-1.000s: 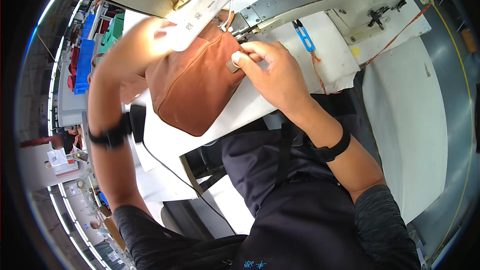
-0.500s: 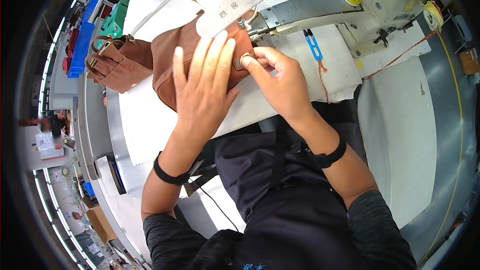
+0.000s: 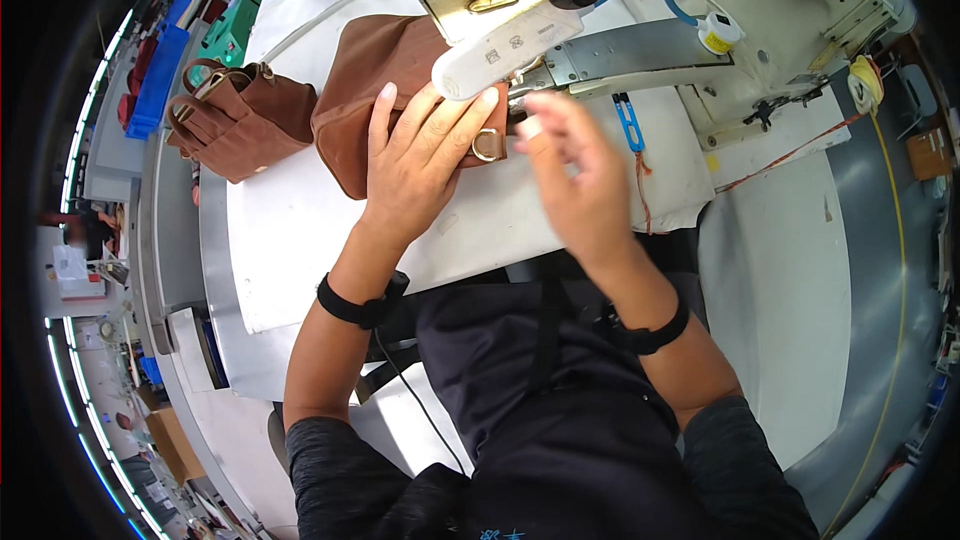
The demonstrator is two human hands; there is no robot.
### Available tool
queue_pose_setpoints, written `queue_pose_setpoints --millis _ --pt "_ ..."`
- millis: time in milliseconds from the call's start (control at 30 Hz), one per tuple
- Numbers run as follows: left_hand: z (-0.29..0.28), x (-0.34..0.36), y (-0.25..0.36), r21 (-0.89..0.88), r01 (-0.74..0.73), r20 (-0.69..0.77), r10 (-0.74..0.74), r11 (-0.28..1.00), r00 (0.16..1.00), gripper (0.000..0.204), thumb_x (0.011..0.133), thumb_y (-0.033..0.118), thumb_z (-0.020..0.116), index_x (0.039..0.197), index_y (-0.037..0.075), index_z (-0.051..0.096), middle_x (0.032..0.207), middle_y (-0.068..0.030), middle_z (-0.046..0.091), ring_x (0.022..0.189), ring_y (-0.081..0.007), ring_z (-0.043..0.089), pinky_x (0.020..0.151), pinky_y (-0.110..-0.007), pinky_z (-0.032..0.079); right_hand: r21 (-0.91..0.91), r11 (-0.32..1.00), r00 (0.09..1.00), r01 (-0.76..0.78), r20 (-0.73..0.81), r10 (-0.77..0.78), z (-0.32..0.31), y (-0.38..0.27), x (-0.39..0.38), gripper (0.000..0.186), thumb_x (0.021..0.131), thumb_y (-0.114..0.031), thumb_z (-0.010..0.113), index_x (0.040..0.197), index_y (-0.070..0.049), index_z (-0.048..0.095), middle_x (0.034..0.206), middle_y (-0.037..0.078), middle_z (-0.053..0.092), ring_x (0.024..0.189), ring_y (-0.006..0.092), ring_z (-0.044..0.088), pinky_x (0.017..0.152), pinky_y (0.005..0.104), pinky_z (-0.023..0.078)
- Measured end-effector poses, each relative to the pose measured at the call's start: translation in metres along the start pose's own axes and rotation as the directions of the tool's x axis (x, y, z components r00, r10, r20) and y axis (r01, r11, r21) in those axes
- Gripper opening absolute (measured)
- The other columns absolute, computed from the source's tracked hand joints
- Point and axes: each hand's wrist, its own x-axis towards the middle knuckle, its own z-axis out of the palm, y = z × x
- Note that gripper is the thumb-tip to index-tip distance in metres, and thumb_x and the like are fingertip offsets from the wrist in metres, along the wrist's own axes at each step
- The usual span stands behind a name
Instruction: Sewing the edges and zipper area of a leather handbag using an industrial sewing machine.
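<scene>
A brown bag [image 3: 375, 65] lies on the white table, its right end at the sewing machine's [image 3: 640, 40] narrow work arm. My left hand [image 3: 412, 170] presses flat on the bag, open, with fingers spread toward the white guard plate [image 3: 500, 52]. A metal D-ring [image 3: 488, 145] on a small leather tab sits at the bag's edge, right of those fingers. Close to the tab but apart from it, my right hand [image 3: 585, 175] is raised beside the work arm. Its fingers are bent and smeared by motion, so whether they pinch anything does not show.
A second brown bag [image 3: 245, 125] with handles stands to the left. Blue thread snips [image 3: 628, 123] with an orange cord lie right of my right hand. Farther back are a green case [image 3: 232, 28] and blue bins [image 3: 158, 80]. A yellow-labelled white spool [image 3: 718, 32] sits on the machine.
My right hand has let go of the D-ring and moved off to the right. My left hand stays on the bag. The whole view has shifted slightly.
</scene>
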Motion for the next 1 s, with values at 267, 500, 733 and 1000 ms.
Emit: queue_pose_setpoints --millis 267,500,733,1000 --pt "-0.003 0.001 0.003 0.026 -0.025 -0.064 0.027 0.999 0.998 0.05 0.084 0.01 0.071 0.134 0.016 0.068 0.137 0.0031 0.065 0.13 -0.02 0.056 0.118 -0.047 0.03 -0.204 0.947 0.959 -0.248 0.087 0.269 -0.03 -0.039 0.067 0.031 0.099 -0.023 0.062 0.109 0.006 0.066 0.066 0.006 0.066 0.047 0.0105 0.059 0.043 0.0249 0.045" --pt "-0.014 0.01 0.005 0.048 -0.073 -0.057 0.076 0.996 0.995 0.045 0.084 0.008 0.07 0.129 0.012 0.07 0.137 0.0015 0.066 0.126 -0.0218 0.058 0.109 -0.041 0.037 -0.368 0.884 0.917 -0.289 0.159 0.366 -0.027 -0.048 0.084 0.025 0.092 -0.02 0.06 0.093 0.004 0.066 0.063 0.007 0.067 0.047 0.0129 0.061 0.044 0.0286 0.047" --pt "-0.032 0.021 0.008 -0.117 -0.054 0.018 0.057 0.992 0.998 0.044 0.08 0.007 0.075 0.124 0.01 0.07 0.13 -0.0003 0.07 0.119 -0.0219 0.063 0.099 -0.038 0.043 -0.219 0.916 0.923 -0.337 0.114 0.367 -0.026 -0.035 0.076 0.021 0.089 -0.014 0.06 0.094 0.006 0.066 0.062 0.009 0.067 0.046 0.0127 0.059 0.045 0.0288 0.047" --pt "-0.027 0.02 0.019 -0.308 0.102 0.014 -0.103 0.946 0.995 0.041 0.083 0.006 0.075 0.124 0.008 0.069 0.123 -0.0062 0.073 0.111 -0.0252 0.067 0.092 -0.036 0.048 -0.215 0.948 0.956 -0.237 0.121 0.266 -0.03 -0.027 0.07 0.027 0.09 -0.015 0.06 0.106 0.007 0.064 0.062 0.007 0.066 0.046 0.012 0.057 0.047 0.0282 0.046"
